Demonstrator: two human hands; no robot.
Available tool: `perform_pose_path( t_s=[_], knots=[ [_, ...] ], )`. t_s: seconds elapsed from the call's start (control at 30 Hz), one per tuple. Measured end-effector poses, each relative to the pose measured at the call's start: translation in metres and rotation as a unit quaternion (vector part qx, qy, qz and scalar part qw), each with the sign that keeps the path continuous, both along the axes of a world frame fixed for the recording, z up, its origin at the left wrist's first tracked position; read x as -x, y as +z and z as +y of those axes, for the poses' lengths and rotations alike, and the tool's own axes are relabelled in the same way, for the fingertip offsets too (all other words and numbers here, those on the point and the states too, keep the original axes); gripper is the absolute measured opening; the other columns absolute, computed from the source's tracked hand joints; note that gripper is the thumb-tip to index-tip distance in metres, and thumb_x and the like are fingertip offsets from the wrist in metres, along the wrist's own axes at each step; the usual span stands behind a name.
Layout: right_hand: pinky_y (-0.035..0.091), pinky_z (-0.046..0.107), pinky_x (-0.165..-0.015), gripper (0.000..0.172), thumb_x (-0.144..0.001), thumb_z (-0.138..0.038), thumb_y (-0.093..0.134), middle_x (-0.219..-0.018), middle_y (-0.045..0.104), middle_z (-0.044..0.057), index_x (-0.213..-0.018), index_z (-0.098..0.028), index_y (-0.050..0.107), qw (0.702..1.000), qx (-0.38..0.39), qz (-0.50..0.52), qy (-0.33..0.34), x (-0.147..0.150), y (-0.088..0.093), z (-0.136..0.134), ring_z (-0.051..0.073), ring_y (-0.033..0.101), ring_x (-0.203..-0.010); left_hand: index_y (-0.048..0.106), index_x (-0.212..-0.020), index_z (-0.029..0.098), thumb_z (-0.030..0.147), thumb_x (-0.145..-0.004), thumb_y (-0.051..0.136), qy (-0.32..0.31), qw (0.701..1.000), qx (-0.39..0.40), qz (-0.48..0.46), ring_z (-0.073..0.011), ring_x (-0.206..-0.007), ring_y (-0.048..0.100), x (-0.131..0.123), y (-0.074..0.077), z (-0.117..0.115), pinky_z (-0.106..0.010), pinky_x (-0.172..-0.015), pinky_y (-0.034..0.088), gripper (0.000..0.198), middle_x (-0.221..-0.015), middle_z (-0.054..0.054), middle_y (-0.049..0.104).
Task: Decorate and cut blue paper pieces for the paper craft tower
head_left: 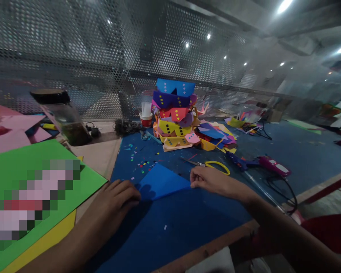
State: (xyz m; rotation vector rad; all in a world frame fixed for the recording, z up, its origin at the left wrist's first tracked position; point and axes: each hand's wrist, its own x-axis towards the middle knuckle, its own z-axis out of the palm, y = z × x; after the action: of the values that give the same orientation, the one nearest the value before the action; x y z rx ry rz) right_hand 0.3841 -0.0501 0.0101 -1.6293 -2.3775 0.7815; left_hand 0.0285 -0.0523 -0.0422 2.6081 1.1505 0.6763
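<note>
A bright blue paper triangle lies on the dark blue tabletop, its point facing away from me. At its left corner is my left hand, with fingers curled together and the thumb below; the paper's edge meets the fingertips. My right hand pinches the right corner between thumb and bent fingers. Just beyond my right hand rest scissors with yellow handles. Tiny coloured paper bits are scattered past the triangle's left side.
Folded paper pieces with square dots are stacked at the back, beside coloured scraps. A glue gun with its cable lies right. On the left are green sheets and a dark-lidded jar. A red-and-white cup stands near the mesh wall.
</note>
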Motion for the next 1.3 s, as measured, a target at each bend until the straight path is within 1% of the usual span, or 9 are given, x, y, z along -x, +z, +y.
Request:
perform_pose_path(
  t_s=[0.13, 0.23, 0.37, 0.57, 0.7, 0.83, 0.93, 1.1, 1.3],
  knots=[
    [0.038, 0.025, -0.064, 0.005, -0.091, -0.024, 0.072, -0.086, 0.07, 0.0, -0.094, -0.02, 0.07, 1.0, -0.011, -0.016, 0.008, 0.0, -0.001, 0.002, 0.015, 0.061, -0.077, 0.072, -0.102, 0.027, 0.018, -0.104, 0.044, -0.055, 0.991, -0.123, 0.014, -0.0219, -0.08, 0.062, 0.003, -0.012, -0.007, -0.035, -0.076, 0.043, 0.029, -0.093, -0.002, 0.071],
    [0.037, 0.025, -0.063, 0.006, -0.09, -0.025, 0.072, -0.087, 0.07, 0.0, -0.093, -0.02, 0.07, 1.0, -0.016, -0.023, 0.012, -0.001, -0.002, 0.003, 0.016, 0.062, -0.078, 0.07, -0.112, 0.023, 0.012, -0.103, 0.044, -0.069, 0.983, -0.163, 0.055, -0.0229, -0.084, 0.062, 0.006, -0.016, -0.013, -0.035, -0.078, 0.046, 0.03, -0.1, -0.005, 0.073],
    [0.036, 0.025, -0.064, 0.007, -0.089, -0.025, 0.074, -0.086, 0.07, 0.0, -0.093, -0.02, 0.071, 0.999, -0.014, -0.034, 0.008, -0.001, -0.003, 0.004, 0.016, 0.062, -0.077, 0.067, -0.121, 0.02, 0.008, -0.1, 0.046, -0.071, 0.978, -0.154, 0.123, -0.0243, -0.092, 0.065, 0.008, -0.013, -0.021, -0.035, -0.083, 0.051, 0.033, -0.109, -0.008, 0.073],
    [0.036, 0.025, -0.063, 0.008, -0.089, -0.025, 0.075, -0.086, 0.069, 0.001, -0.091, -0.019, 0.071, 0.999, -0.021, -0.047, 0.003, -0.001, -0.004, 0.005, 0.015, 0.06, -0.076, 0.055, -0.143, 0.024, 0.005, -0.097, 0.044, -0.061, 0.971, -0.143, 0.182, -0.025, -0.095, 0.067, 0.003, -0.002, -0.031, -0.036, -0.079, 0.054, 0.05, -0.117, -0.008, 0.073],
    [0.037, 0.026, -0.067, 0.009, -0.09, -0.024, 0.076, -0.088, 0.069, 0.002, -0.091, -0.018, 0.07, 0.998, -0.042, -0.05, 0.019, 0.0, -0.001, 0.002, 0.017, 0.061, -0.081, 0.062, -0.134, 0.021, 0.013, -0.103, 0.041, -0.069, 0.964, -0.16, 0.202, -0.0249, -0.087, 0.065, -0.004, 0.002, -0.031, -0.037, -0.072, 0.053, 0.039, -0.11, -0.009, 0.073],
    [0.04, 0.031, -0.082, 0.008, -0.093, -0.018, 0.072, -0.103, 0.07, 0.004, -0.101, -0.02, 0.07, 0.99, -0.113, -0.046, 0.072, 0.014, 0.01, -0.009, 0.022, 0.061, -0.099, 0.065, -0.131, 0.017, 0.014, -0.103, 0.04, -0.073, 0.963, -0.163, 0.203, -0.0254, -0.085, 0.062, -0.01, 0.0, -0.03, -0.04, -0.07, 0.049, 0.037, -0.109, -0.01, 0.072],
    [0.041, 0.033, -0.092, 0.012, -0.098, -0.028, 0.071, -0.109, 0.07, 0.005, -0.108, -0.021, 0.07, 0.986, -0.131, -0.012, 0.106, 0.037, 0.016, -0.017, 0.022, 0.061, -0.105, 0.065, -0.128, 0.018, 0.015, -0.103, 0.041, -0.068, 0.966, -0.165, 0.186, -0.0255, -0.086, 0.06, -0.012, -0.005, -0.03, -0.04, -0.072, 0.045, 0.035, -0.11, -0.009, 0.071],
    [0.045, 0.028, -0.085, 0.009, -0.098, -0.027, 0.072, -0.104, 0.071, 0.005, -0.102, -0.019, 0.073, 0.989, -0.106, 0.023, 0.102, 0.072, 0.003, -0.015, 0.02, 0.064, -0.101, 0.067, -0.123, 0.021, 0.016, -0.103, 0.046, -0.07, 0.971, -0.161, 0.163, -0.0249, -0.086, 0.057, -0.01, -0.011, -0.03, -0.039, -0.072, 0.04, 0.029, -0.106, -0.007, 0.071],
    [0.042, 0.025, -0.075, 0.005, -0.096, -0.022, 0.072, -0.095, 0.071, 0.003, -0.094, -0.018, 0.073, 0.996, -0.064, 0.04, 0.044, 0.08, -0.008, -0.009, 0.016, 0.064, -0.085, 0.066, -0.124, 0.022, 0.017, -0.103, 0.045, -0.077, 0.972, -0.161, 0.152, -0.0255, -0.089, 0.057, -0.008, -0.009, -0.031, -0.04, -0.076, 0.04, 0.031, -0.111, -0.008, 0.071]
  ],
)
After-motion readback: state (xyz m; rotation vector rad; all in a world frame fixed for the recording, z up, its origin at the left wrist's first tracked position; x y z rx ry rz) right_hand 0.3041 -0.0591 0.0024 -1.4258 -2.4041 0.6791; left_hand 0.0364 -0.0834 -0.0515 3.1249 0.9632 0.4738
